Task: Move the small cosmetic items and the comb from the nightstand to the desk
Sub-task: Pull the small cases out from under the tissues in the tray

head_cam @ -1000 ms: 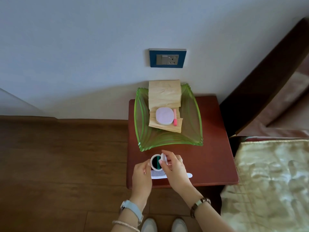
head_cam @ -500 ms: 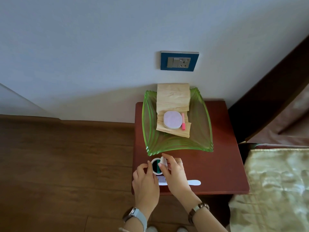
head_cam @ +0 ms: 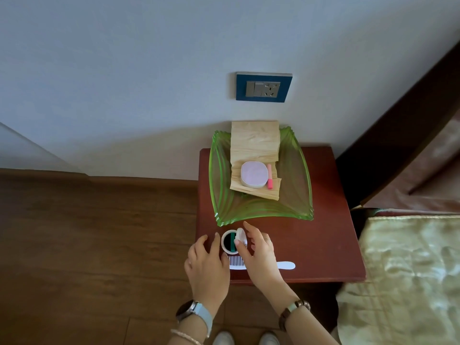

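Observation:
On the red-brown nightstand (head_cam: 311, 245) a small white cup (head_cam: 227, 242) with a dark green inside stands near the front left corner. My left hand (head_cam: 206, 265) has its fingers against the cup's left side. My right hand (head_cam: 258, 255) pinches a small white round item (head_cam: 241, 236) over the cup's rim. A white comb (head_cam: 263, 265) lies flat along the front edge, its middle hidden under my right hand. Further back, a lilac compact (head_cam: 254, 174) and a pink stick (head_cam: 269, 180) rest on folded beige paper in a green glass dish (head_cam: 293, 195).
The nightstand stands against a pale wall with a blue socket plate (head_cam: 263, 87). A bed with a light quilt (head_cam: 410, 282) and a dark headboard (head_cam: 398, 115) lies to the right. Wooden floor (head_cam: 87, 245) spreads to the left. My shoes (head_cam: 246, 338) show at the bottom.
The view has shifted so the nightstand sits further right and lower. My left hand has closed in on the cup's left side; my right hand stays at the cup with the white item.

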